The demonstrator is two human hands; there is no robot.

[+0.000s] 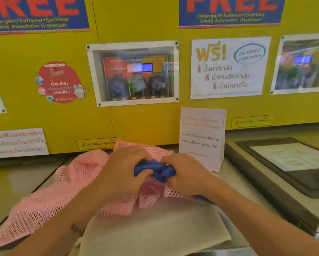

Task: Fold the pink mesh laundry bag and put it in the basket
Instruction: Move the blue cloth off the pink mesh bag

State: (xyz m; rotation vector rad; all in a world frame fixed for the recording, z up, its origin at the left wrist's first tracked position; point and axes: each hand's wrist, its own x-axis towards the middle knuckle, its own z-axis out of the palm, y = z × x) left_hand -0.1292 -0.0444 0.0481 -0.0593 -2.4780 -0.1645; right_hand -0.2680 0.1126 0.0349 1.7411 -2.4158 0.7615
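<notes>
The pink mesh laundry bag (49, 196) lies crumpled on the pale worktop (16, 182), spreading from the centre down toward the lower left corner, where the frame edge cuts it off. At its upper middle the mesh is bunched around a blue cloth (156, 171) — whether that cloth is a trim on the bag, a drawstring band or a separate piece tucked into it cannot be told. A further sliver of blue shows under the person's right forearm.

Both hands meet over that bunch. The left hand (121, 172) has its fingers curled and pinching the left end of the blue cloth; the right hand (184, 174) is closed around the right end, knuckles up. The fingertips themselves are buried in the fabric and not visible.

Just in front of the bag, nearer the camera, a cream folded cloth (155, 230) rests flat, its lower edge out of view. The bag's near edge overlaps it.

To the right a dark-framed lid (288, 163) with a light label sits in the worktop. Behind everything stands a yellow panel (136, 119) carrying posters — their small print is blurred — and a window (134, 74) onto dispenser bottles. A white paper notice (202, 135) hangs just behind the right hand.
</notes>
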